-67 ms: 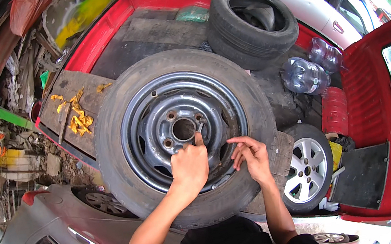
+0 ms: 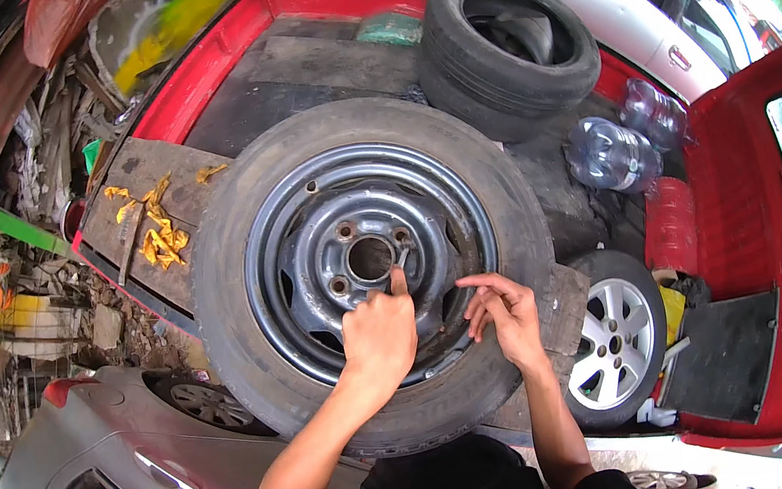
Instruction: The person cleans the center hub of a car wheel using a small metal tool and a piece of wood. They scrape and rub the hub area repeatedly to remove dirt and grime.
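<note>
Your left hand (image 2: 379, 332) is curled into a fist with the thumb raised, and the thumb tip presses a small metal piece (image 2: 401, 260) at the lower right edge of the hub hole of the steel rim (image 2: 310, 246); whether the closed fingers hold anything more, you cannot tell. Your right hand (image 2: 505, 308) has a loose, open grip, its fingertips resting on the rim's lower right edge where it meets the tyre (image 2: 221, 260). Both forearms rise from the bottom edge, the left angled up from the lower left, the right nearly vertical.

Against the earlier frame, both hands keep their places on the wheel; only the view shifts a touch.

That wheel lies flat on a wooden board (image 2: 144, 180) at the edge of the red truck bed (image 2: 295, 6). A second tyre (image 2: 504, 50) stands behind it, plastic bottles (image 2: 615, 155) sit to its right, and an alloy wheel (image 2: 617, 337) leans just beside your right wrist. Most open room lies across the rim's upper left half.
</note>
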`<state>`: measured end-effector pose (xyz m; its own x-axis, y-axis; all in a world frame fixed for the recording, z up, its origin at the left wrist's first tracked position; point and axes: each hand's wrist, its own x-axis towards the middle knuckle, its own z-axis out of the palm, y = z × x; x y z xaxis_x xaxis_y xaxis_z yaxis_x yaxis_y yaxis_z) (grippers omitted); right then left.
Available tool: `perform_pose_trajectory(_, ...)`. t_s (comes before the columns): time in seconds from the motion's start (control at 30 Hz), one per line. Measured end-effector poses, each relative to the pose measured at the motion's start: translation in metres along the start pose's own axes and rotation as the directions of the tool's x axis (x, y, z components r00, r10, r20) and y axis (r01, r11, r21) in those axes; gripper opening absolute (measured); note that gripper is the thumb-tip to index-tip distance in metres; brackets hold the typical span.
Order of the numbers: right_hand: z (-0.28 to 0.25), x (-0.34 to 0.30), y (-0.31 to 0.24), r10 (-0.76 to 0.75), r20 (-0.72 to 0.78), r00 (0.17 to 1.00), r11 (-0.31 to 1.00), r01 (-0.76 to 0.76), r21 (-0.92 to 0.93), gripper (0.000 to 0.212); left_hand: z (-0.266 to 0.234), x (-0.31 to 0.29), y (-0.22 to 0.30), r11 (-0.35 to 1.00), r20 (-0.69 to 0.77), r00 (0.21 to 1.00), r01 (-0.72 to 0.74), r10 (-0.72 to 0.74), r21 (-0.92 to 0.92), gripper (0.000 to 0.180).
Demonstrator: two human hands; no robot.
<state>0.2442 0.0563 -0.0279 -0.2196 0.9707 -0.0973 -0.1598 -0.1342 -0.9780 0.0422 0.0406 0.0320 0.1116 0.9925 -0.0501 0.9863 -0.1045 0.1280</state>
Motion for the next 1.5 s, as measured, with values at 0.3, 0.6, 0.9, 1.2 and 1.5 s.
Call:
perform_pose_trajectory(0.3,0.003,0.004,0.001,-0.015,0.012,1.0,1.0,0.015,-0.028,0.032,-0.001,0.008,-0.001,0.995,0.056,0.996,0.069,-0.065,-0.068,0.074)
perform_pose_trajectory(0.6,0.002,0.007,0.002,-0.038,-0.002,0.999,0.999,0.038,-0.018,0.032,0.007,0.007,-0.01,0.995,0.034,0.999,0.038,-0.035,-0.091,0.069)
perform_pose_trajectory(0.9,0.001,0.006,0.001,-0.043,0.012,0.999,0.999,0.043,-0.016,0.033,-0.002,0.006,-0.015,0.992,0.059,0.998,0.012,-0.005,-0.123,0.072)
perform_pose_trajectory(1.2,0.002,0.008,0.0,-0.014,0.019,1.0,1.0,0.014,-0.01,0.032,-0.011,0.031,-0.035,0.988,0.121,0.993,0.015,0.003,-0.153,0.061)
perform_pose_trajectory(1.5,0.0,0.007,0.0,-0.005,0.03,1.0,1.0,0.006,-0.014,0.033,-0.034,0.016,-0.046,0.995,0.058,0.998,-0.008,0.014,-0.098,0.043)
